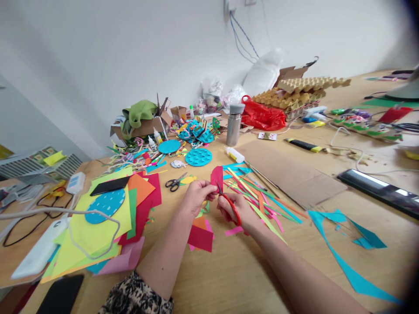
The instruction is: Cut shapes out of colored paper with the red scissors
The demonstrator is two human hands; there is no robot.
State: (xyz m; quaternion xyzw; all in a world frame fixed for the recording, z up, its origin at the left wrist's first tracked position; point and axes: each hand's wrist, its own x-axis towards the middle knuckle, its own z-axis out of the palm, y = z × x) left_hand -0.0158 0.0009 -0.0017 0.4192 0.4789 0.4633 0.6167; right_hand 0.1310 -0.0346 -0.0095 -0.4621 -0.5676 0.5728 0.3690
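Observation:
Between thumb and fingers, my left hand (199,195) pinches the lower edge of a small piece of red paper (217,175). My right hand (238,210) grips red-handled scissors (233,210), whose blades meet the paper close to my left fingertips. How far the blades are apart is too small to tell. On the table below lie red and orange paper pieces (200,240) and a pink scrap (234,231). A second pair of scissors, with black handles (173,185), rests beyond my left hand. Colourful paper strips (262,198) are spread beside my right hand.
Coloured sheets (98,235) with a black phone (110,186) lie at left. Blue discs (198,157), a glue bottle (235,155) and a steel flask (234,126) stand or lie ahead. Cardboard (288,174), a box cutter (303,145) and blue offcuts (353,270) are at right.

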